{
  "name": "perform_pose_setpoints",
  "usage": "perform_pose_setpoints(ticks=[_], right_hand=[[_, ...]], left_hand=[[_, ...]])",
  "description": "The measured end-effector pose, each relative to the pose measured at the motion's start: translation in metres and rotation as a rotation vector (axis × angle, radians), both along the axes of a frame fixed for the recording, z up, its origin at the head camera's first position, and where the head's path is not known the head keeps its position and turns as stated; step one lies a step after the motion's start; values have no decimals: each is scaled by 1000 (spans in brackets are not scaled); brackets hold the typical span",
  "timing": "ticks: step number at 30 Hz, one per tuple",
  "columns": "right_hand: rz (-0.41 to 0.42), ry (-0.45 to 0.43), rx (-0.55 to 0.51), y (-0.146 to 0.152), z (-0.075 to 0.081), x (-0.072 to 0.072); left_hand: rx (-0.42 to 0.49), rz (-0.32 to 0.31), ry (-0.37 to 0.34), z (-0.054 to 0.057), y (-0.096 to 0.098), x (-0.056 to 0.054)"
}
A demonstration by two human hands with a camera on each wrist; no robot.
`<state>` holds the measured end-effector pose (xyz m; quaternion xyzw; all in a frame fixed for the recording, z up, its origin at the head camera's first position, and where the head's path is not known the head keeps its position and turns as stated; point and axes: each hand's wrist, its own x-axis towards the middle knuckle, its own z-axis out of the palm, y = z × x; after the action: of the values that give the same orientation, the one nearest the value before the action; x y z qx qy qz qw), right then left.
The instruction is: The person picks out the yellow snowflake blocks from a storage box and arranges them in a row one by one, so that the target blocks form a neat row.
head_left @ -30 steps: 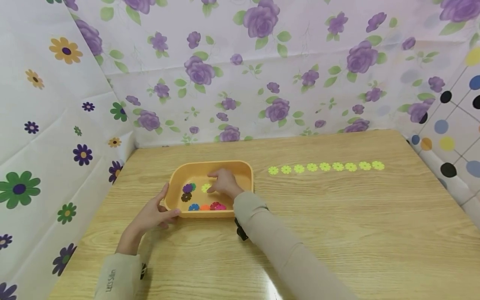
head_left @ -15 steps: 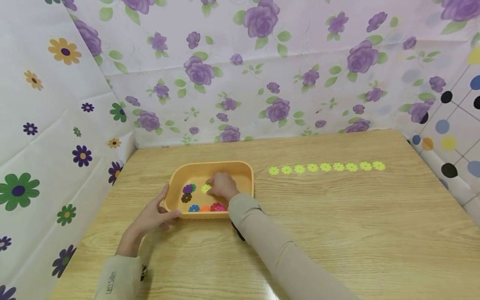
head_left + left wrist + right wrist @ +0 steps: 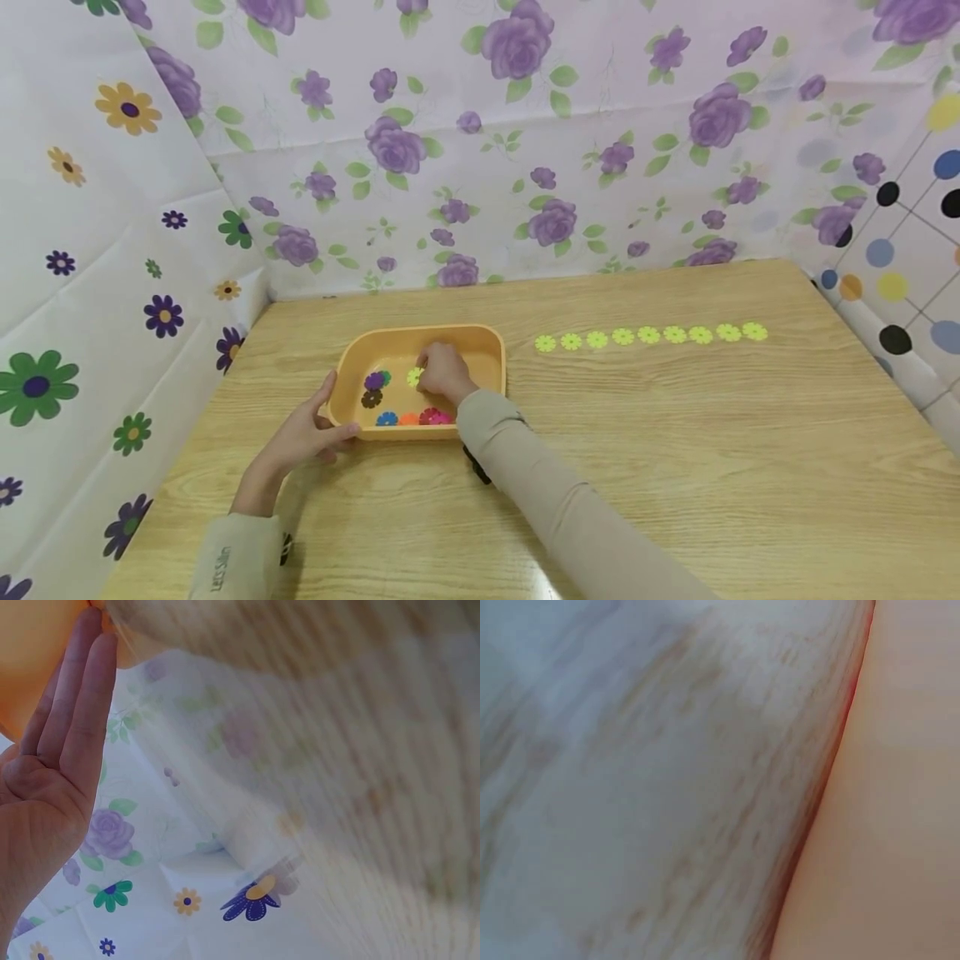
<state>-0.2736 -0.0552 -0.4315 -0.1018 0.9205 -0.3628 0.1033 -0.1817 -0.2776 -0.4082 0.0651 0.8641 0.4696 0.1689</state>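
Observation:
A yellow-orange plastic tray lies on the wooden table. My left hand steadies its near left corner, thumb at the front rim and straight fingers along the left side. Inside the tray, my right hand reaches down with curled fingers and pinches a yellow flower-shaped disc at its right edge. Left of that disc are purple, green and brown discs. Blue, orange, red and pink ones lie along the near wall.
A row of several yellow flower discs runs across the table, right of the tray. Flower-printed sheets stand behind and to the left; a dotted sheet hangs at the right. Skin and blur fill the right wrist view.
My right hand's spread fingers have come down and closed at the yellow disc, which has slid slightly right within the tray. My left hand stays at the corner.

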Motion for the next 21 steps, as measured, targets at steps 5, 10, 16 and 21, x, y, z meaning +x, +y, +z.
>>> perform_pose_setpoints(ticks=[5,10,16,21], right_hand=[[-29,14,-83,6,2,0],[-36,3,-247,14,10,2],[22,-58,-387,32,31,5],[20,-102,-467,49,40,4]], left_hand=[[1,-7,-2,-1,2,-2],[0,2,-9,-1,1,-1],[-3,11,-7,-2,-1,-1],[-4,21,-13,-2,1,-1]])
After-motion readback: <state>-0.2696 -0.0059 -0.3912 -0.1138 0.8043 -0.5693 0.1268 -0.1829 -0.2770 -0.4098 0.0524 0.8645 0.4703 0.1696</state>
